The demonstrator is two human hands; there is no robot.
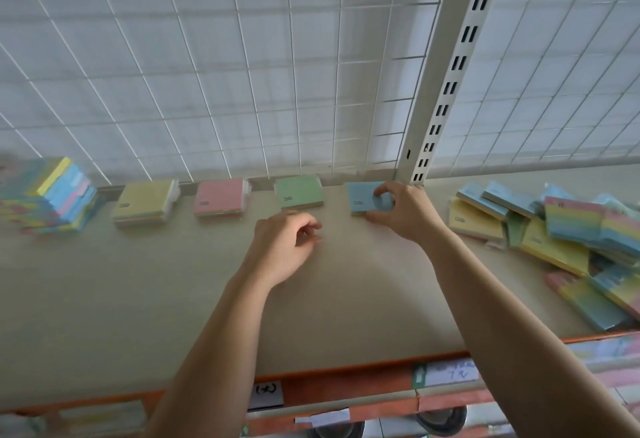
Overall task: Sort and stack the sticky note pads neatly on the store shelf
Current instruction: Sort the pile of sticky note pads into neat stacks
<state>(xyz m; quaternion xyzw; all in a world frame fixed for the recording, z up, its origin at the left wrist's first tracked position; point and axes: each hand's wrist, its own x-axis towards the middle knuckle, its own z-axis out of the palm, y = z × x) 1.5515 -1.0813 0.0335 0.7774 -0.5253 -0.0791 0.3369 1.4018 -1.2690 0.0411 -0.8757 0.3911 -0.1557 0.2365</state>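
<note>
Along the back of the beige shelf (173,281) lie a yellow pad (145,202), a pink pad (220,196), a green pad (299,191) and a blue pad (360,196). My right hand (401,210) grips the blue pad, thumb at its near edge and fingers curled on its top. My left hand (285,247) hovers just in front of the green pad with loosely curled fingers, holding nothing. At the far left stands a stack of multicoloured pads (52,195).
A loose heap of yellow, blue and rainbow pads (554,229) lies at the right. A white wire grid (242,73) backs the shelf, with a slotted upright post (446,91) beside the blue pad. An orange front rail (346,382) carries price labels.
</note>
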